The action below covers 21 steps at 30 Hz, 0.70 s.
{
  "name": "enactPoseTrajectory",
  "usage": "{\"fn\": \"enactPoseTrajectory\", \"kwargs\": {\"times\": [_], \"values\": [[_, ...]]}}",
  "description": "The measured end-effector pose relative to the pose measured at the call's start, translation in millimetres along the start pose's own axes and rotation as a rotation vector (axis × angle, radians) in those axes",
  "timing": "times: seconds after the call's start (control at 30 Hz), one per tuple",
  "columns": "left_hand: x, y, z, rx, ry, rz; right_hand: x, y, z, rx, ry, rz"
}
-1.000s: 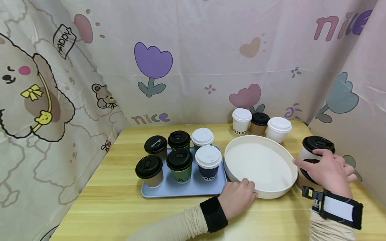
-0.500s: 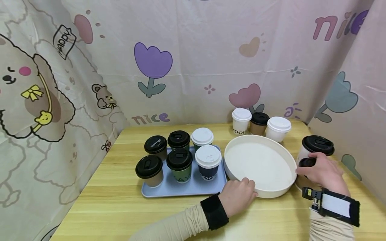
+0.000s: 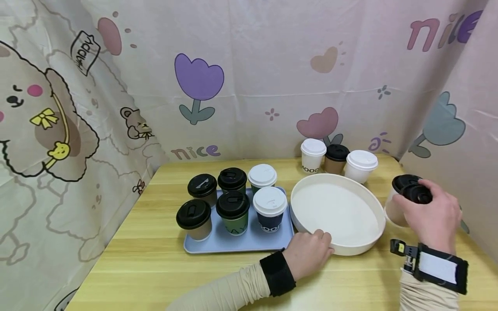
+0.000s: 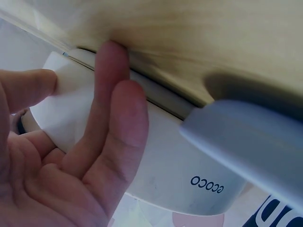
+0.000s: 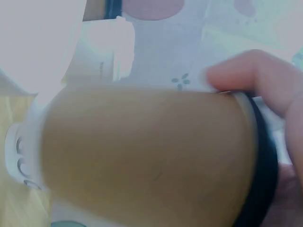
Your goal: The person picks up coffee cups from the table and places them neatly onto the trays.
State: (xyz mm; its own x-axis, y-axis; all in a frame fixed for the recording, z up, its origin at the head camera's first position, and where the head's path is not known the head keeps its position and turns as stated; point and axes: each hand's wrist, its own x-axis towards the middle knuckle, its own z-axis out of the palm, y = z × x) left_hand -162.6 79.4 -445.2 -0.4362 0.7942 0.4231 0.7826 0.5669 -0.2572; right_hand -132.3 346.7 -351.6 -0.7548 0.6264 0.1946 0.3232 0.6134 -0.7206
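The round tray (image 3: 352, 249) lies just left of the right hand (image 3: 433, 216), the left hand (image 3: 309, 255) pinching its near rim. The right hand, the nearer to the brown cup (image 5: 151, 151), clamps it with thumb and fingers at the upper end; the cup's long axis runs close to upright, topped by a black lid (image 3: 419, 194).
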Motion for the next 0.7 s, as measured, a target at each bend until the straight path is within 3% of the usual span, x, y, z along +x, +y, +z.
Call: {"fn": "enactPoseTrajectory", "kwargs": {"times": [0.13,0.27,0.47,0.7], "values": [[-0.4,-0.5,0.0,0.018,0.012,0.001,-4.8,-10,5,0.168,0.113,-0.005],[-0.5,-1.4,-1.6,0.030,0.017,0.005,-6.7,-19,16,0.266,0.179,-0.196],[0.5,-0.5,-1.7,0.015,0.009,0.006,-11.2,-32,37,0.205,0.009,-0.539],[1.2,1.3,-1.8,0.003,0.009,-0.009,-5.7,-59,61,0.164,-0.123,-0.685]]}}
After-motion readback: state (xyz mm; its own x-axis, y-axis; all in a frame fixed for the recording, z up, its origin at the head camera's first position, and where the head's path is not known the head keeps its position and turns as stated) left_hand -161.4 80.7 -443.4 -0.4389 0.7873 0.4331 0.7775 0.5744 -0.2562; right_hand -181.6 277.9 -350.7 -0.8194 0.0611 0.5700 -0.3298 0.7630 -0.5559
